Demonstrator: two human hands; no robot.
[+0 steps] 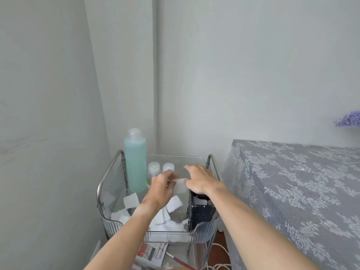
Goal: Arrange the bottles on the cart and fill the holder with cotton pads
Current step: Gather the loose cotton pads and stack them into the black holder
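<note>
**Pads Going Into the Holder**

Grey walls meet in a corner behind a small cart (109, 172) with a clear tray (204, 228) on top. At 3 o'clock sits a table (292, 191) under a lacy cloth.

Both hands are over the middle of the tray. The left hand (161, 187) and right hand (200, 180) pinch one stack of pads (180, 185) between their fingertips, each closed on a side. The stack is just above the tray, a little toward 9 o'clock from the black holder (200, 213).

To do this well, I think the hands should keep the stack square and tight, move it over the holder's open top, and slide it down straight so no pad folds or slips out.

Inside the tray, a tall blue bottle (135, 162) stands at 11 o'clock. Two small bottles (153, 169) stand just beside it. Loose pads (131, 200) lie all over the tray floor from 6 to 9 o'clock. The holder stands at 4 o'clock, with some white showing in its top. How full it is, I cannot tell. Many pads are left, so the job looks partly done.
</note>
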